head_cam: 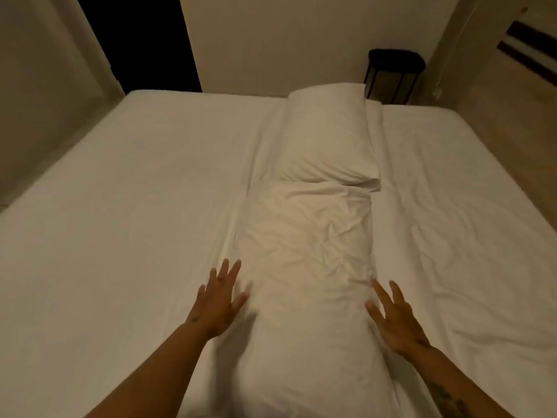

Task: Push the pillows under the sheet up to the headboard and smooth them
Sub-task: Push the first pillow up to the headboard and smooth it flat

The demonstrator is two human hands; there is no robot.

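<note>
A white bed fills the view, and down its middle runs a long raised ridge. The near part of the ridge is a pillow under the wrinkled white sheet [304, 251]. Beyond it lies an uncovered white pillow [327, 131], reaching to the bed's far edge. My left hand [217, 303] is flat on the sheet against the ridge's left side, fingers spread. My right hand [394, 318] is spread the same way at the ridge's right side, fingertips touching it. Neither hand holds anything.
A dark lamp or stand [391, 75] is behind the far edge, to the right of the bare pillow. A black doorway or curtain gap [138, 40] lies at the back left. Flat mattress [135, 191] extends left; the right side's sheet [458, 230] is creased.
</note>
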